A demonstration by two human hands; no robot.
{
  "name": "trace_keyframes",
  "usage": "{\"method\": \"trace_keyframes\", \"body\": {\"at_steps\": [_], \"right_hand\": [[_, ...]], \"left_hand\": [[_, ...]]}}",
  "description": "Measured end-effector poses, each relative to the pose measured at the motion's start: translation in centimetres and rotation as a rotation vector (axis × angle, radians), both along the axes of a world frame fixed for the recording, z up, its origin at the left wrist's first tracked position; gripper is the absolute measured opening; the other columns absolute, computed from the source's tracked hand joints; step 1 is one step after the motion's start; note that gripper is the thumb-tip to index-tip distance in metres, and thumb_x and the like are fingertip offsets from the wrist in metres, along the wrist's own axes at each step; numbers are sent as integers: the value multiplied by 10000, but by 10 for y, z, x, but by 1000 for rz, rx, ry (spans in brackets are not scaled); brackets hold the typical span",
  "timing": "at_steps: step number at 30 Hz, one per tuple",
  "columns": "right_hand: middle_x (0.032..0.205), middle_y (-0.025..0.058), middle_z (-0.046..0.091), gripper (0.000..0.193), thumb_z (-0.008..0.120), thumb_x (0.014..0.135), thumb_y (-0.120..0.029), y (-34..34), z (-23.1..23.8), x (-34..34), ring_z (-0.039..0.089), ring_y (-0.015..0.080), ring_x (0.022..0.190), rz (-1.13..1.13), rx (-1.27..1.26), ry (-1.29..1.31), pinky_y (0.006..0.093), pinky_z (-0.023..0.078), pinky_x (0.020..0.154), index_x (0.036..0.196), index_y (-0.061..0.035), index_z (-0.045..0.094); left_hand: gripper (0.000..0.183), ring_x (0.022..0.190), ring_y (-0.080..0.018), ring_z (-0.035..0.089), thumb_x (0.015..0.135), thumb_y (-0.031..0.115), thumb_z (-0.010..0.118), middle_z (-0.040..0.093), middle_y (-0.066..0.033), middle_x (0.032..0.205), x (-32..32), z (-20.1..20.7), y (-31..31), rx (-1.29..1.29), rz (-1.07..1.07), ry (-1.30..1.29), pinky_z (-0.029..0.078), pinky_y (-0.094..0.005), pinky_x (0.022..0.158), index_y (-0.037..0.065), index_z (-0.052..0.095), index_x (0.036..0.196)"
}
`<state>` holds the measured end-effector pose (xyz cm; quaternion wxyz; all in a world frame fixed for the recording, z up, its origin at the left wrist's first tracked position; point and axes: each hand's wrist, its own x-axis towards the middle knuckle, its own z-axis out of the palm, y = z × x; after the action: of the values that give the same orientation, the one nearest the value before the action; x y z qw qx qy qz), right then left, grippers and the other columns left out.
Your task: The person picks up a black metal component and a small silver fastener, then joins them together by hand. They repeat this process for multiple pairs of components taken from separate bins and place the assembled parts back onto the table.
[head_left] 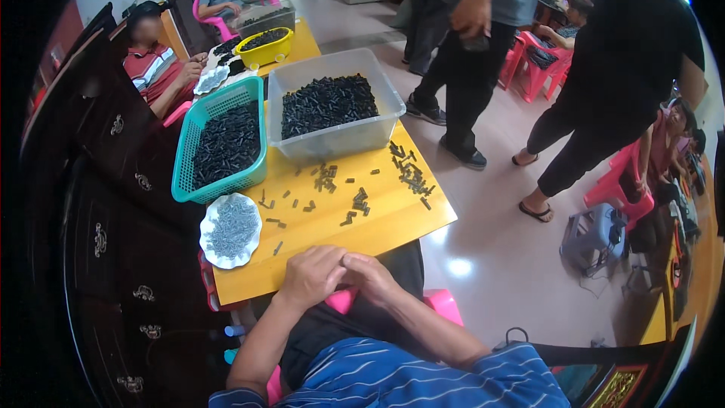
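Observation:
My left hand [311, 273] and my right hand [368, 276] meet at the front edge of the yellow table [302, 236]. Both are closed, fingers curled inward; whatever lies in them, if anything, is hidden. Just beyond them, small dark cylindrical pieces [359, 203] are scattered in loose groups. To the left, a white scalloped dish [206, 236] carries many small shiny metal pins. Behind it stands a teal plastic basket [257, 153] full of black pieces. A translucent plastic bin [325, 153] beside the basket holds more of the same black pieces.
A yellow basin [264, 55] and another clear bin [260, 15] stand farther back. One seated person [162, 68] works at the left. Two people stand on the right, near pink chairs [555, 68] and a grey-blue stool [593, 238]. Dark cabinets [113, 219] line the left side.

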<state>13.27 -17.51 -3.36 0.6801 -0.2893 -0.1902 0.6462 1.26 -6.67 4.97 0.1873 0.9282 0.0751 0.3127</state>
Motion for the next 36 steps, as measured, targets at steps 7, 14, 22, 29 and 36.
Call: {"method": "trace_keyframes", "body": {"at_steps": [7, 14, 22, 29, 36], "right_hand": [[994, 19, 673, 289, 526, 1016, -328, -1, -2, 2, 612, 117, 941, 15, 0, -41, 301, 476, 876, 1058, -78, 667], [999, 15, 670, 292, 530, 1016, -342, -5, 7, -3, 613, 113, 931, -10, -30, -54, 295, 479, 870, 1063, -86, 661], [1033, 35, 679, 274, 523, 1018, -294, -4, 7, 1, 642, 139, 959, -7, -43, -27, 316, 502, 891, 1101, -69, 653], [1141, 78, 672, 334, 481, 1004, -235, -3, -2, 4, 639, 172, 1032, -18, 50, 69, 342, 484, 938, 1228, -25, 609], [1155, 95, 667, 340, 475, 993, -218, -3, -6, 3, 632, 191, 1060, -47, 82, 103, 366, 484, 954, 1238, -18, 600]], "left_hand": [[240, 755, -299, 654, 742, 103, 722, 658, -89, 839, 0, 0, 0, 18, -7, 9, 526, -400, 651, 76, 646, 968], [270, 765, -307, 661, 730, 93, 729, 674, -95, 877, -5, -5, -1, 8, -6, -10, 528, -404, 652, 66, 651, 987], [299, 835, -325, 686, 738, 77, 733, 693, -137, 942, -1, -11, 2, -5, 26, 13, 557, -402, 717, 36, 669, 1027], [296, 797, -313, 697, 728, 49, 743, 703, -148, 933, -2, -12, 5, -102, 21, 1, 563, -374, 688, 17, 676, 1015], [281, 816, -313, 696, 730, 38, 747, 706, -146, 925, 1, -12, 4, -124, -1, -12, 562, -367, 715, 17, 683, 1003]]}}
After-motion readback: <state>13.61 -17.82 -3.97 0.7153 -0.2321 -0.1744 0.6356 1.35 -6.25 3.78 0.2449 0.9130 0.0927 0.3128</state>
